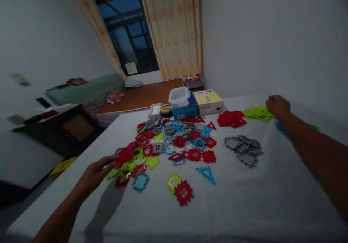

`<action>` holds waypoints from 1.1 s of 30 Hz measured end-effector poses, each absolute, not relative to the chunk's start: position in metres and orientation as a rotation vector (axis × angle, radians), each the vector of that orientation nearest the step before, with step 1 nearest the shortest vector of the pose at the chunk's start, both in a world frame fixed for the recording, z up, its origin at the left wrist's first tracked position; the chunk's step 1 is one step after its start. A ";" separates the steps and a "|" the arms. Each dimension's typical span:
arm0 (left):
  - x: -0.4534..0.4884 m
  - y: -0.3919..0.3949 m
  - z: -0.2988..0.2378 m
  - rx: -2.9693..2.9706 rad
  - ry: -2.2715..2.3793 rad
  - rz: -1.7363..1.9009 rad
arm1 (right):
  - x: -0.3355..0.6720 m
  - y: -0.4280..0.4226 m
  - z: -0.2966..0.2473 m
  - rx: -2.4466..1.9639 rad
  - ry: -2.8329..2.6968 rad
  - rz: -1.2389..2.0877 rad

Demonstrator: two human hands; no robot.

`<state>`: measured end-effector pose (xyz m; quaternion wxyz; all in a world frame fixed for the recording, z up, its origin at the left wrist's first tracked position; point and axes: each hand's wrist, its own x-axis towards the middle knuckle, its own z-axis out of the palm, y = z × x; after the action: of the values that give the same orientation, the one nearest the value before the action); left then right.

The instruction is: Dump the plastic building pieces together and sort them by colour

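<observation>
My left hand [96, 170] is at the left edge of a mixed heap of toothed plastic building pieces [179, 140], its fingers stretched out beside the red pieces [126, 155]. Whether the fingertips touch them I cannot tell. My right hand [278, 107] is closed at the right end of a pile of lime-green pieces [258, 113]; what its fingers hold, if anything, is hidden. Left of that pile lie stacked red pieces [231, 119]. Blue pieces [280, 127] show partly behind my right forearm. Grey pieces [244, 148] form another group closer to me.
A lime piece [173, 182] and a red window piece [184, 193] lie at the front, with a blue triangular piece [206, 174] nearby. Behind the heap stand a clear plastic tub [179, 96] on a blue box [185, 111], a yellow-and-white box [208, 101] and a round tin [165, 110].
</observation>
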<state>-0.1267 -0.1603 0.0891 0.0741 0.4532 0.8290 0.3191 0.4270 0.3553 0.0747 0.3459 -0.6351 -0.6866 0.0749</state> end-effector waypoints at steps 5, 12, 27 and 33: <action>-0.140 -0.171 0.080 1.404 2.461 0.705 | 0.365 0.319 0.075 -1.418 -2.078 0.225; -0.121 -0.151 0.057 1.616 2.350 0.423 | 0.269 0.190 0.073 -0.846 -2.339 0.439; -0.103 -0.051 0.034 1.576 1.865 1.263 | 0.170 0.085 0.053 -0.348 -2.297 0.861; -0.107 -0.035 0.056 1.557 1.523 1.367 | 0.172 0.084 0.029 -0.397 -2.272 0.943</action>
<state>-0.1068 -0.0351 0.0561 0.2813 0.5810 0.5684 0.5102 0.1721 0.0843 0.0288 0.3194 -0.1508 -0.8641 0.3587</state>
